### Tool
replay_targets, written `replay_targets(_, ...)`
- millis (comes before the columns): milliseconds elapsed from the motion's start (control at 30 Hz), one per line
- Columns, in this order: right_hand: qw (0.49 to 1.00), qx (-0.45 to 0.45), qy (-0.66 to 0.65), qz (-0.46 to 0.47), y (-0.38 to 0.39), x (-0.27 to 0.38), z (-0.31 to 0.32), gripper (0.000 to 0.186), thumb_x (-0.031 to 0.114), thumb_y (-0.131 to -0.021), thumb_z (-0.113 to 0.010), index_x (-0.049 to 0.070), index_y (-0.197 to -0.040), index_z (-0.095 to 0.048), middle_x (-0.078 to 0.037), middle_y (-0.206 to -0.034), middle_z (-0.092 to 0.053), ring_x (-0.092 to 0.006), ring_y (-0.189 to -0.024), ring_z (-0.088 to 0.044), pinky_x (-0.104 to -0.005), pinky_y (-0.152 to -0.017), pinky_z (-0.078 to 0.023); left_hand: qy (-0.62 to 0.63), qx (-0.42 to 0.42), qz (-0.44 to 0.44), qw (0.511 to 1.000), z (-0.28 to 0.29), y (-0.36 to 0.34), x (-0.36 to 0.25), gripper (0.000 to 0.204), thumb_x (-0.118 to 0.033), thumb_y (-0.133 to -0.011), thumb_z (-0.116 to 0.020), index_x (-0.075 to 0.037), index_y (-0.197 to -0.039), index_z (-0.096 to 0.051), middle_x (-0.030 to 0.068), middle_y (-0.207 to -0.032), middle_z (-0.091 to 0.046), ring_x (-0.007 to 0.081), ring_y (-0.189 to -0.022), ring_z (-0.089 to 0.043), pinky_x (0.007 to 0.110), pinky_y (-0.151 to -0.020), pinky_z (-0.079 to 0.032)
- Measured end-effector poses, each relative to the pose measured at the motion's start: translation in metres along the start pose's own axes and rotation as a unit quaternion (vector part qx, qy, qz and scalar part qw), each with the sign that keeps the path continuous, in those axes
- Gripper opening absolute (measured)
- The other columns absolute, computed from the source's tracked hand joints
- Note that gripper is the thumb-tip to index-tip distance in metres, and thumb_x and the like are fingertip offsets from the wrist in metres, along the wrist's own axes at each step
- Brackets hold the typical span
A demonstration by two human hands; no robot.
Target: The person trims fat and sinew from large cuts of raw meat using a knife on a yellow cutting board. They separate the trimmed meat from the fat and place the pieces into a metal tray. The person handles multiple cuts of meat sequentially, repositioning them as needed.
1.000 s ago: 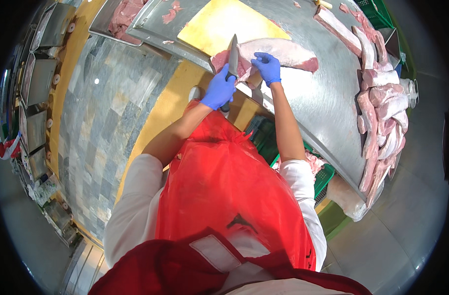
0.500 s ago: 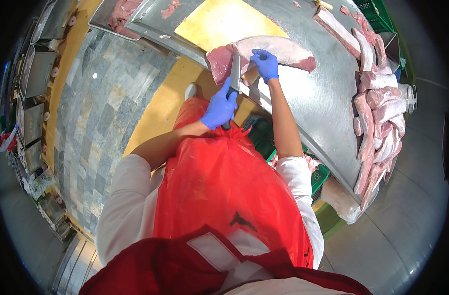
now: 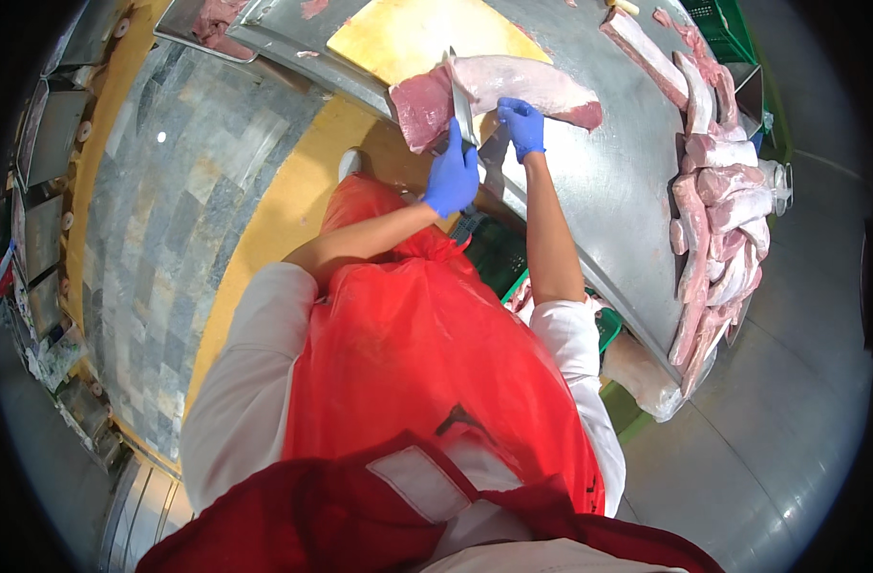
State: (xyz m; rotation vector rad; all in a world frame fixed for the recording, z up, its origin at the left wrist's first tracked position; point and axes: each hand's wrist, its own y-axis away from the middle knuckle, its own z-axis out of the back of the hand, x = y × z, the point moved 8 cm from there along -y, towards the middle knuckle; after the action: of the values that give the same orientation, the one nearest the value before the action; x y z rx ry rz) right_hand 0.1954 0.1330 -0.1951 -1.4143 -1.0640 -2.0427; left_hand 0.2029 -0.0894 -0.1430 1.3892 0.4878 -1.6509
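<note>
My left hand in a blue glove grips a long knife, its blade pointing up across a slab of meat with pale fat and a red cut end at its left. The slab lies over the front of a yellow cutting board on the steel worktop. My right hand, also blue-gloved, has curled fingers at the slab's lower edge, right of the blade; I cannot make out what, if anything, they hold.
A pile of pork pieces lines the table's right side. A steel tray of meat is at upper left. Green crates stand beyond and below the table. Grey tiles, a yellow strip and steel containers are on the left.
My left hand with the knife has shifted right, the blade now more upright. My right hand has moved slightly right along the meat. The whole view has drifted a little.
</note>
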Motion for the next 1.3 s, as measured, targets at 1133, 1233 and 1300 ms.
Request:
replay_targets(1133,0.927,0.18,0.292,0.151,-0.045,0.125,-0.075,0.044,0.027,-0.082,-0.077,-0.002,-0.115,-0.072,-0.019,-0.107,-0.074,-0.0271,-0.099,-0.072,-0.0353,-0.09,-0.055,0.276,0.303,0.141,0.901,0.041,0.078,-0.047,0.076,-0.015,-0.097,-0.062,-0.002,-0.158,-0.018,0.0129,-0.098,-0.064,0.0209,-0.085,-0.068,0.035,-0.076,-0.059)
replay_targets(1233,0.864,0.194,0.441,0.147,-0.06,0.115,-0.108,0.054,0.037,-0.077,-0.078,0.0,-0.115,-0.072,-0.024,-0.109,-0.073,-0.034,-0.102,-0.071,-0.0385,-0.092,-0.055,0.278,0.417,0.234,0.833,0.11,0.078,-0.054,0.028,-0.015,-0.098,-0.06,-0.002,-0.121,-0.051,0.0102,-0.091,-0.065,0.0186,-0.078,-0.068,0.033,-0.071,-0.06)
replay_targets(1300,0.851,0.177,0.477,0.127,-0.059,0.117,-0.12,0.056,0.041,-0.075,-0.077,0.001,-0.115,-0.073,-0.025,-0.109,-0.072,-0.0381,-0.103,-0.07,-0.0404,-0.093,-0.054,0.259,0.433,0.268,0.821,0.168,0.076,-0.055,0.033,-0.018,-0.098,-0.056,-0.003,-0.127,-0.053,0.0095,-0.086,-0.065,0.0165,-0.07,-0.066,0.032,-0.067,-0.058)
